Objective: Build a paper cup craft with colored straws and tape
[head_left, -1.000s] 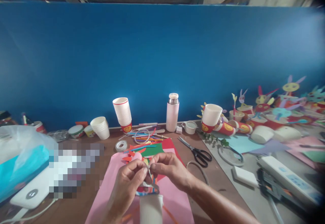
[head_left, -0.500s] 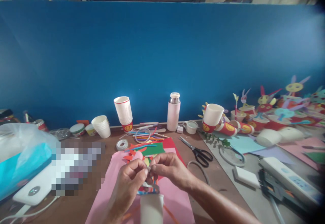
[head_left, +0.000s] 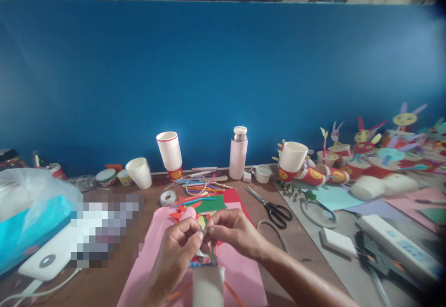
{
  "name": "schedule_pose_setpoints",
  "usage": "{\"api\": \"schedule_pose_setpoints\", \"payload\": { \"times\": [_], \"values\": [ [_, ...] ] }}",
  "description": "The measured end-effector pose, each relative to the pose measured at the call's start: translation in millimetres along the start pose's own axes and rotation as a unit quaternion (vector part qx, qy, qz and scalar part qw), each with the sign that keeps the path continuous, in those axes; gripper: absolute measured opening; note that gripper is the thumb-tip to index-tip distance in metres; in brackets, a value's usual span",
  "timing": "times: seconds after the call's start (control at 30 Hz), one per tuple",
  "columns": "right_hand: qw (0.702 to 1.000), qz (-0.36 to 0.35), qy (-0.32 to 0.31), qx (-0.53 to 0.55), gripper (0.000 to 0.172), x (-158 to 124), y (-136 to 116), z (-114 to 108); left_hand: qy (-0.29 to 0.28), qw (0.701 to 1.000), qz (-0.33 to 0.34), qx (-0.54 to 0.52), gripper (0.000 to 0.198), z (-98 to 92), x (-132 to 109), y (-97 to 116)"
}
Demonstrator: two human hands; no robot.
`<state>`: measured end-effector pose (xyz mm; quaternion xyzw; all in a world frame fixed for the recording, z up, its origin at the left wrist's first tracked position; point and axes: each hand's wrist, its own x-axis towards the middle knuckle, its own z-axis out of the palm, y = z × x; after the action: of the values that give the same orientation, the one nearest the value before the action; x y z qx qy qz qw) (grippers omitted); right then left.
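- Nearest us, a white paper cup [head_left: 208,286] stands upright on smooth pink card [head_left: 240,274], with thin coloured slips at its rim.
- Just above it our left hand [head_left: 176,251] and right hand [head_left: 232,232] meet. The fingers [head_left: 198,235] of both are pinched tight on a small pale strip [head_left: 206,241], a two-sided grip that, we judge, steadies so slight a piece.
- Beyond, on the brown bench [head_left: 299,251], black-handled scissors [head_left: 275,210] lie open.
- Farthest, a cylindrical pink flask [head_left: 238,156] stands by the blue wall.
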<state>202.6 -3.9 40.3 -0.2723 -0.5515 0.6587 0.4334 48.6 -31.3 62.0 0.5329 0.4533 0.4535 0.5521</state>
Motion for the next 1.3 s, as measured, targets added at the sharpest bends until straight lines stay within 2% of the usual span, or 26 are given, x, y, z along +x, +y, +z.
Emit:
{"api": "schedule_pose_setpoints", "payload": {
  "times": [0.43, 0.63, 0.77, 1.3],
  "values": [
    [1.000, 0.007, 0.016, -0.016, 0.016, -0.7, 1.5, 0.4, -0.011, 1.000, -0.007, 0.008, 0.020, -1.7, 0.9, -5.0],
    [0.999, 0.007, -0.021, 0.023, 0.020, -0.9, -0.5, -1.0, -0.002, 1.000, 0.010, 0.010, 0.018, -1.9, 0.7, -2.9],
    [0.999, 0.008, -0.023, 0.030, 0.020, -0.3, -0.3, -1.7, 0.000, 1.000, 0.023, 0.014, 0.018, -2.4, 0.8, -3.1],
    [1.000, 0.009, -0.002, 0.006, 0.018, 0.0, 1.3, -0.6, -0.005, 1.000, -0.008, 0.020, 0.019, -2.2, 0.0, -2.4]
  ]
}}
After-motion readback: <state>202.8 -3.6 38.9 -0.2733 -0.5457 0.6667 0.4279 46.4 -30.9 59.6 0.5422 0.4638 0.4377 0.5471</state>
